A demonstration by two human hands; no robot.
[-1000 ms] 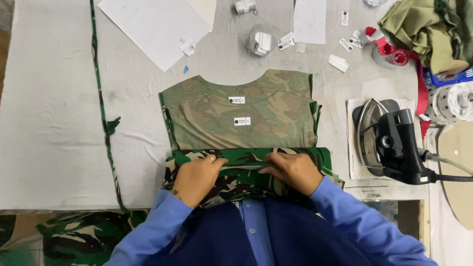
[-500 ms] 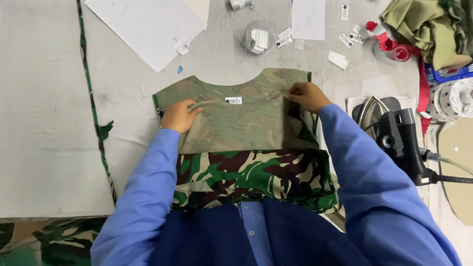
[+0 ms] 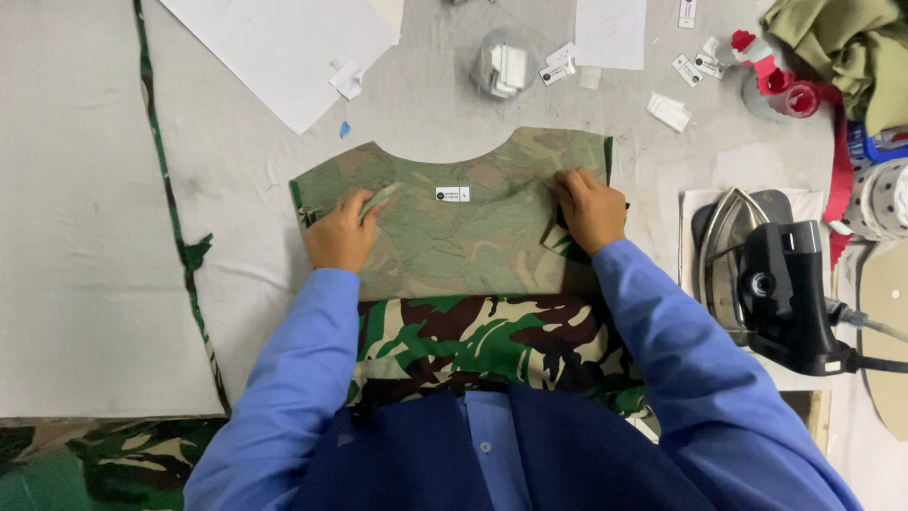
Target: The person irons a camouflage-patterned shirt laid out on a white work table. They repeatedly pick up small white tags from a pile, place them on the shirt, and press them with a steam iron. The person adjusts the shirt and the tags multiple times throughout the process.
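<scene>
On garment [image 3: 454,237] edges, both hands.

Bright, even overhead light – soft shadows, sharp focus, slight wide-angle bending at edges

A pale grey padded worktable [image 3: 113,284] fills nearly the whole view, its cloth cover creased and faintly stained. Its near edge runs along the bottom left, and below it a heap of green camouflage fabric [image 3: 85,464] lies in shadow. At the far edge lie a large white paper sheet [image 3: 284,43] and a smaller one [image 3: 610,28]. A narrow green fabric strip [image 3: 175,222] trails down the left side. By the right edge a black-handled iron [image 3: 771,284] rests on a white pad. Light is even and soft
</scene>
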